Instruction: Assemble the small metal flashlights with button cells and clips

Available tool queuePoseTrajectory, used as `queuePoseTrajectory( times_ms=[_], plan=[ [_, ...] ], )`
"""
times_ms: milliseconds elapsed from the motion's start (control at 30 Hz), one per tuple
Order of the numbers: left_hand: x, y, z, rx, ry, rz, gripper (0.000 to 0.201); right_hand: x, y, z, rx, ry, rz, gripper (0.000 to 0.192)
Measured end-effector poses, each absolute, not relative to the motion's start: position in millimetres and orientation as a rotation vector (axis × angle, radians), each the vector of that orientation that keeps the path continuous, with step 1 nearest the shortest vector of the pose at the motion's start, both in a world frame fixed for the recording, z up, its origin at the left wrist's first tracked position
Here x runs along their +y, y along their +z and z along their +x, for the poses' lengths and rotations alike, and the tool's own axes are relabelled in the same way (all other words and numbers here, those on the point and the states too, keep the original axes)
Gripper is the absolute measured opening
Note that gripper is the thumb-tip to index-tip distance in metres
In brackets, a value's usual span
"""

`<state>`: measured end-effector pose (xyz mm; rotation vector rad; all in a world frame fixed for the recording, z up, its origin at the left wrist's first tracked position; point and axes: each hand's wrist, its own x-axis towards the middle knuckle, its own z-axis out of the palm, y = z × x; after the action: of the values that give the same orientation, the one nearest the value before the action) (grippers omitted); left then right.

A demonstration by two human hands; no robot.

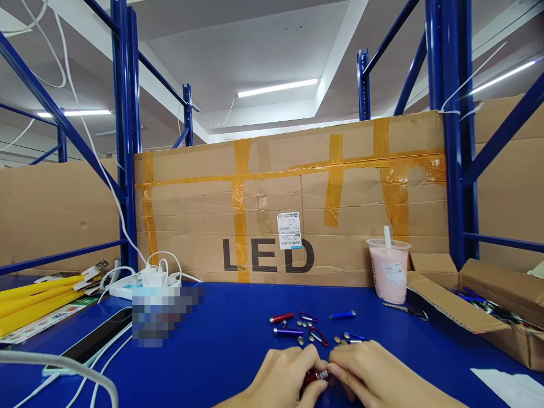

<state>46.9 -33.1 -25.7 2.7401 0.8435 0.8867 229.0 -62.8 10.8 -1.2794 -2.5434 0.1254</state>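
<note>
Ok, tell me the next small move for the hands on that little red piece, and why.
Probably twist the ends together. Both hands, left hand and right hand, pinch a small red flashlight between the fingertips, its silver end showing. Loose button cells and other flashlight tubes lie just beyond on the blue table.

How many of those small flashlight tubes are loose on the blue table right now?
3 loose: a red tube, a purple tube and a blue tube. Both hands hold another, dark red; more may be hidden.
</note>
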Motion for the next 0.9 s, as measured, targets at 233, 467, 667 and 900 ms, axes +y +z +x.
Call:
queuePoseTrajectory(
  times_ms=[233, 467, 667, 900],
  plan=[
    [-35.3, -25.2, 46.6, 0.814, 1.015, 2.563, 0.010, -60.1, 1.1, 228.4, -2.433, 0.097, -1.259, 0.042],
    [-36.7, -23.0, 46.3, 0.755, 0.990, 2.524, 0.018, -51.2, -1.8, 231.6, -2.410, 0.159, -1.215, 0.035],
    [-38.3, -22.4, 46.9, 0.819, 0.978, 2.588, 0.021, -45.7, -3.9, 233.2, -2.398, 0.246, -1.241, 0.036],
    [-39.2, -20.2, 47.3, 0.781, 0.959, 2.646, 0.031, -46.4, -1.3, 234.0, -2.367, 0.287, -1.229, 0.038]
  ],
)
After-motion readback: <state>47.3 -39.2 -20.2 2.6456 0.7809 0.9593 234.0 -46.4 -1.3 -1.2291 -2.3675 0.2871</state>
